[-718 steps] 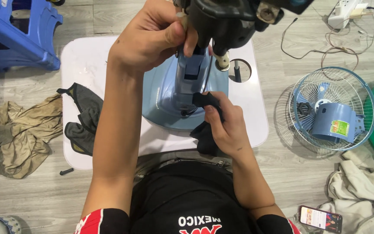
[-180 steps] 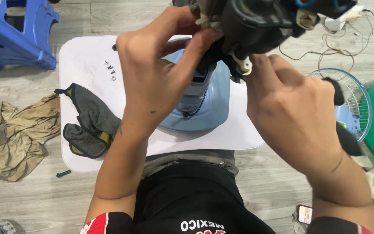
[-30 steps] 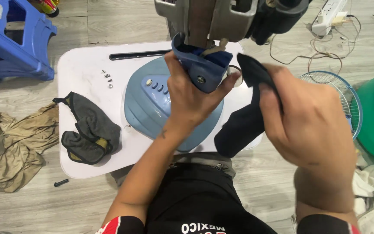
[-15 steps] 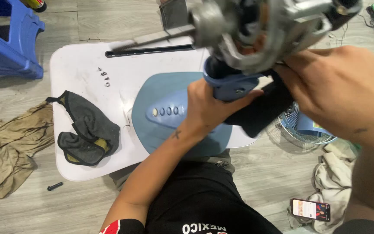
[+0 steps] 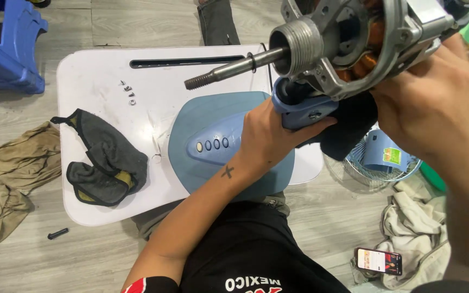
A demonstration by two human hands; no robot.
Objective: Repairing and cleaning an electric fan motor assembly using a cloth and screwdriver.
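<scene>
A bare metal fan motor (image 5: 354,38) with copper windings and a long threaded shaft (image 5: 229,69) fills the top right, its shaft pointing left. My left hand (image 5: 270,138) grips the blue plastic neck (image 5: 302,111) under the motor. My right hand (image 5: 432,106) holds a dark cloth (image 5: 348,127) against the motor's underside. The blue fan base (image 5: 213,144), with a row of buttons, rests on the white tabletop (image 5: 99,81) beneath my left wrist.
A dark rag with yellow lining (image 5: 104,163) and small screws (image 5: 127,92) lie on the tabletop. A brown cloth (image 5: 6,179) and a black bolt (image 5: 58,234) are on the floor at left, a blue stool (image 5: 6,49) beyond. A fan guard (image 5: 378,163), pale cloth and phone (image 5: 378,260) lie at right.
The motor has tilted nearer the camera with its shaft swung left. My left hand keeps its grip on the blue neck; my right hand pressed the dark cloth under the motor.
</scene>
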